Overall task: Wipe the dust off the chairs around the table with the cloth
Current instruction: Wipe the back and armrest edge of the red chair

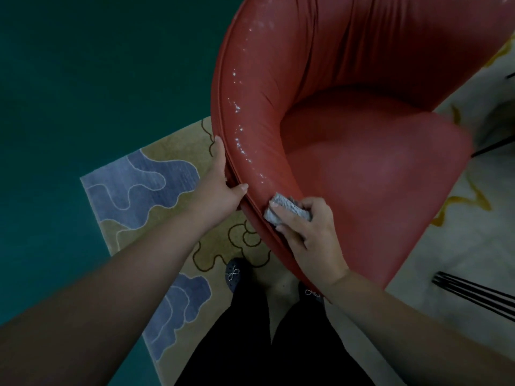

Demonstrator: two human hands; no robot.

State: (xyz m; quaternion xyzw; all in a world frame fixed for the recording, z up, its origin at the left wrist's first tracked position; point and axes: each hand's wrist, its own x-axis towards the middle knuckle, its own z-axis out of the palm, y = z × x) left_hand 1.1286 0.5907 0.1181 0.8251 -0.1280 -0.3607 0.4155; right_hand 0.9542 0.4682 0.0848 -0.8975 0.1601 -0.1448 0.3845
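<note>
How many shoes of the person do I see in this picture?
2. One shoe stands on the rug, left of the legs. The other shoe is partly hidden under the red chair and the right hand.

The curved, glossy upholstered chair (362, 151) is showing a coral red, with white glints speckling along its rim. The small folded cloth (287, 208) is showing grey-and-white flecked weave. The rug (156, 174) is displaying tan ground with blue-lilac cloud shapes outlined pale and dark brown scroll lines. The floor (83, 79) is reading deep teal. The dark slippers (235, 274) are carrying pale bow motifs.
</note>
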